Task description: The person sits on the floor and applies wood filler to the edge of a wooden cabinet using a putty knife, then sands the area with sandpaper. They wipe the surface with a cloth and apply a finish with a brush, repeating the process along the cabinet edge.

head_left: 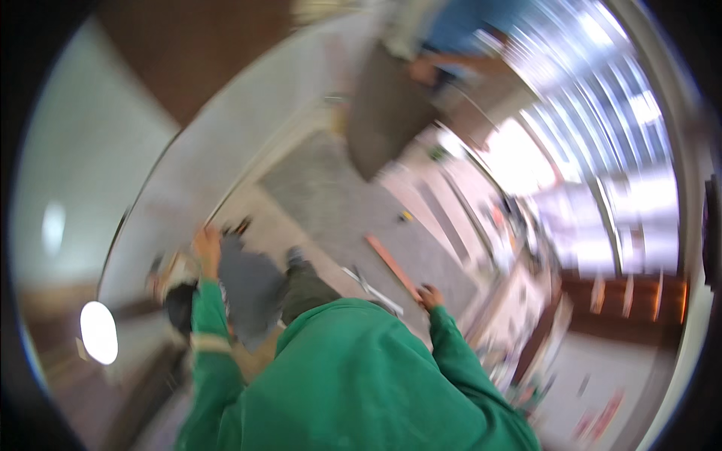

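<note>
Grey floor (331, 195) — perhaps tiles, hands (207, 248) apart

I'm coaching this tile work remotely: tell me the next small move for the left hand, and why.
Probably steady the grey tile first. The left hand sits at its top corner, and the tile looks tilted against the leg. The right hand is by the orange strip. The blur hides the grip.

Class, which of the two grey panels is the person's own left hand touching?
The smaller grey panel at the left hand; the larger grey panel is held far off by another person.
</note>
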Available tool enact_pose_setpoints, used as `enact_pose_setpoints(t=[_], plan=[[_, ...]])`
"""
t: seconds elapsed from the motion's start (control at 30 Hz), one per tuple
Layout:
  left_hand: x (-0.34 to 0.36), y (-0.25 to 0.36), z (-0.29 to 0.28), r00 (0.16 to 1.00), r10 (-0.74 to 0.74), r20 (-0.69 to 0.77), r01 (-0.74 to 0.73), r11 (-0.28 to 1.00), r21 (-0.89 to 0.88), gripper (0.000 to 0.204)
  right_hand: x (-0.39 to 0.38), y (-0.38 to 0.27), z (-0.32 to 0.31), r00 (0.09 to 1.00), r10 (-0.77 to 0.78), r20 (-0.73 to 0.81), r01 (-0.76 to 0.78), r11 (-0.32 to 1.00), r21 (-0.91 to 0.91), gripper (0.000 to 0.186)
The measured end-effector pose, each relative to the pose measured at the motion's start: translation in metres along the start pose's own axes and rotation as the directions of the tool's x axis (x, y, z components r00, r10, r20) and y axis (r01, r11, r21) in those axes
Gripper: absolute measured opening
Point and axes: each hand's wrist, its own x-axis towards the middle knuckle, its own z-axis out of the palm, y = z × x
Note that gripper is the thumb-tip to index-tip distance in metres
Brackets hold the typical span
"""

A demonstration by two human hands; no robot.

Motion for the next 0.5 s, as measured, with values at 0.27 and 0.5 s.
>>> enact_pose_setpoints(t=[0.27,0.5], plan=[[-0.247,0.007,0.138,0.529,-0.042,0.847,0.026,0.999,0.033,0.02,-0.104,0.232,0.068,0.973,-0.015,-0.229,0.068,0.972,0.223,0.043],[-0.148,0.164,0.145,0.274,-0.307,0.911,-0.038,0.943,0.329,0.029,-0.261,0.411,0.084,0.618,0.757,-0.213,-0.079,0.329,0.941,0.032]])
